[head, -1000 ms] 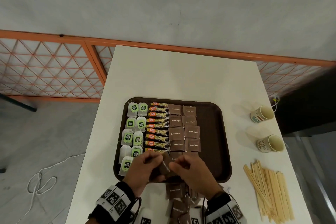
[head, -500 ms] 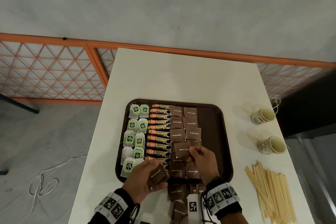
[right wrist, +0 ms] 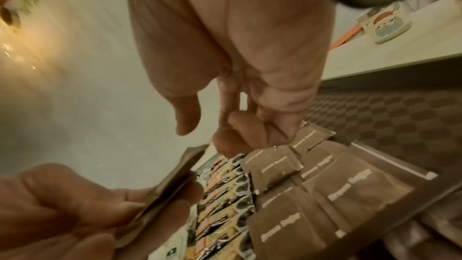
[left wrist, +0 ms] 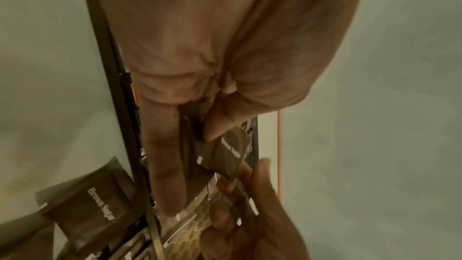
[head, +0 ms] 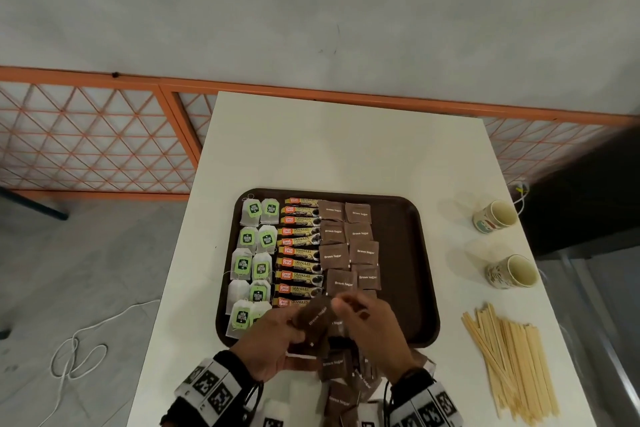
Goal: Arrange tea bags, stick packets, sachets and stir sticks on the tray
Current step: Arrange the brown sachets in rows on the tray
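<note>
Brown sachet stack [head: 317, 317] tilts up-right, gripped by left hand [head: 273, 343]; right hand [head: 375, 333] loosely curled, empty.

1. The right hand [right wrist: 232, 62] is hanging over the tray [right wrist: 390, 122], thumb apart, fingers curling loosely, holding nothing.
2. Brown sugar sachets [right wrist: 282, 167] are lying in overlapping rows beneath it, beside the stick packets [right wrist: 225, 201].
3. The left hand [right wrist: 75, 209] is pinching a thin stack of sachets [right wrist: 170, 191].
4. A paper cup [right wrist: 385, 25] is sitting beyond.

Brown tray [head: 408, 253] has tea bags [head: 256, 253] left, coffee stick packets [head: 299, 251] middle, brown sugar sachets [head: 348, 243] beside them; stir sticks [head: 512, 364] piled off-tray, right.
</note>
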A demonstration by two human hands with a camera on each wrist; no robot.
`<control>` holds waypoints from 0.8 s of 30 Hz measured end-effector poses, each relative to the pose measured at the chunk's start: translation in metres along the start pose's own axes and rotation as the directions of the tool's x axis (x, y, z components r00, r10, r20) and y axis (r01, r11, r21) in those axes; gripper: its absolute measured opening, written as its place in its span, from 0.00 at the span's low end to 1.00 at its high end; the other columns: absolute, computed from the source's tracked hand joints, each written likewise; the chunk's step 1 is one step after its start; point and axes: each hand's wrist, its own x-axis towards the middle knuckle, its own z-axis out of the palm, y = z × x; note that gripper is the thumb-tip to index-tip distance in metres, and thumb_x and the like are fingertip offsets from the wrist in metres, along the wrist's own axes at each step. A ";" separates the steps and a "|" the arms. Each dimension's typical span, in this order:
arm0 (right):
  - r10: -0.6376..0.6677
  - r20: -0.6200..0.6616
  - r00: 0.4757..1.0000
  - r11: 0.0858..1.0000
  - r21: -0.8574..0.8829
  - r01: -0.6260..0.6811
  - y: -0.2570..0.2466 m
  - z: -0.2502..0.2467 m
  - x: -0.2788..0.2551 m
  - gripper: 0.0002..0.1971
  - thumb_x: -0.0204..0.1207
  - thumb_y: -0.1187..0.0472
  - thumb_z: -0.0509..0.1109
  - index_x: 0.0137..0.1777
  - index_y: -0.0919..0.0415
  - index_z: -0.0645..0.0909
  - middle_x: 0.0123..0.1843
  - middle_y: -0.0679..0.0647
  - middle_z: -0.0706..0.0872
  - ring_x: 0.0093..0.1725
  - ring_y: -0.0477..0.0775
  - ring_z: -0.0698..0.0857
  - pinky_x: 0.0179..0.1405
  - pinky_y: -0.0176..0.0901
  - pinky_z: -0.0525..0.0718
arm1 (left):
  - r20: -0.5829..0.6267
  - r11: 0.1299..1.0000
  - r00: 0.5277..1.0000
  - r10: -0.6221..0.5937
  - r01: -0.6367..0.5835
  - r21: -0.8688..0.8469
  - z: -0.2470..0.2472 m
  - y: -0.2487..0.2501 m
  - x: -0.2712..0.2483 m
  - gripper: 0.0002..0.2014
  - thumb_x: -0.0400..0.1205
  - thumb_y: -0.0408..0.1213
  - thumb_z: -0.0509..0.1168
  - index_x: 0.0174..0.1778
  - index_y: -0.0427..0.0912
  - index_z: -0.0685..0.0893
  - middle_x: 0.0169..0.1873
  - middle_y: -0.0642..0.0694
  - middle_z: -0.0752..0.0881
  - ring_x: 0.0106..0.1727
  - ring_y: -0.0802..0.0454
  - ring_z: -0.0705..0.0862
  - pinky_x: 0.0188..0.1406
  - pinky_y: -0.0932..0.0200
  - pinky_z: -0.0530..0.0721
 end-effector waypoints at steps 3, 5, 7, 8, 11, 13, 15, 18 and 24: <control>-0.016 0.048 0.999 0.996 -0.086 0.020 0.005 0.002 -0.002 0.03 0.80 0.52 0.72 0.49 0.40 0.85 0.43 0.36 0.88 0.45 0.32 0.85 0.44 0.26 0.80 | -0.009 0.994 1.000 0.001 0.000 0.114 0.012 0.000 -0.004 0.15 0.84 0.22 0.59 0.58 0.40 0.87 0.50 0.36 0.92 0.50 0.39 0.91 0.44 0.45 0.91; 0.015 0.030 0.999 0.995 -0.099 -0.012 0.013 -0.001 -0.002 0.02 0.78 0.53 0.74 0.46 0.44 0.87 0.40 0.38 0.89 0.42 0.34 0.86 0.44 0.27 0.79 | -0.047 0.990 0.999 0.015 -0.008 0.143 0.015 -0.003 -0.004 0.14 0.85 0.22 0.59 0.58 0.40 0.86 0.48 0.36 0.92 0.48 0.39 0.92 0.41 0.47 0.90; 0.076 -0.043 0.996 0.995 -0.059 -0.079 0.026 -0.008 0.004 0.03 0.78 0.56 0.74 0.46 0.50 0.90 0.40 0.44 0.91 0.41 0.39 0.88 0.46 0.36 0.85 | -0.098 0.988 0.995 0.036 -0.021 0.152 0.015 -0.007 -0.003 0.12 0.85 0.23 0.60 0.58 0.39 0.86 0.49 0.35 0.91 0.46 0.40 0.92 0.41 0.46 0.90; 0.122 -0.104 0.987 0.992 -0.028 -0.126 0.034 -0.014 0.009 0.03 0.78 0.57 0.74 0.47 0.52 0.91 0.40 0.45 0.92 0.42 0.41 0.89 0.48 0.42 0.88 | -0.126 0.988 0.991 0.046 -0.026 0.154 0.014 -0.009 -0.002 0.11 0.85 0.23 0.60 0.57 0.38 0.85 0.50 0.35 0.90 0.45 0.40 0.92 0.41 0.46 0.90; 0.239 -0.283 0.929 0.971 0.054 -0.233 0.050 -0.030 0.029 0.07 0.78 0.58 0.73 0.53 0.56 0.90 0.41 0.47 0.92 0.42 0.46 0.89 0.51 0.50 0.90 | -0.184 0.985 0.981 0.068 -0.037 0.168 0.010 -0.012 -0.002 0.08 0.86 0.26 0.61 0.56 0.38 0.84 0.48 0.38 0.89 0.42 0.44 0.91 0.43 0.46 0.90; 0.274 -0.332 0.903 0.962 0.102 -0.255 0.052 -0.039 0.043 0.08 0.80 0.58 0.72 0.54 0.59 0.89 0.38 0.49 0.90 0.35 0.45 0.86 0.39 0.41 0.86 | -0.195 0.985 0.978 0.069 -0.035 0.170 0.008 -0.011 -0.004 0.08 0.86 0.26 0.61 0.55 0.37 0.85 0.47 0.39 0.88 0.42 0.45 0.91 0.46 0.44 0.91; 0.292 -0.341 0.893 0.955 0.148 -0.256 0.051 -0.046 0.054 0.08 0.80 0.59 0.72 0.55 0.60 0.88 0.36 0.50 0.88 0.30 0.44 0.83 0.31 0.33 0.78 | -0.201 0.984 0.977 0.072 -0.036 0.176 0.006 -0.009 -0.005 0.08 0.85 0.26 0.61 0.54 0.37 0.85 0.49 0.37 0.88 0.44 0.44 0.90 0.47 0.43 0.91; 0.291 -0.333 0.897 0.956 0.115 -0.268 0.048 -0.051 0.062 0.11 0.79 0.57 0.74 0.55 0.62 0.88 0.39 0.50 0.90 0.36 0.46 0.84 0.37 0.36 0.81 | -0.211 0.985 0.975 0.074 -0.038 0.170 0.004 -0.005 -0.006 0.08 0.85 0.26 0.62 0.53 0.37 0.86 0.51 0.35 0.88 0.47 0.42 0.90 0.47 0.42 0.91; 0.006 -0.257 0.967 0.951 -0.297 -0.085 0.034 -0.019 0.053 0.09 0.76 0.54 0.74 0.54 0.47 0.82 0.58 0.44 0.82 0.55 0.45 0.84 0.56 0.46 0.86 | -0.209 0.984 0.974 0.087 -0.051 0.170 0.000 -0.003 -0.007 0.08 0.85 0.26 0.62 0.53 0.37 0.86 0.46 0.39 0.89 0.43 0.44 0.90 0.46 0.43 0.91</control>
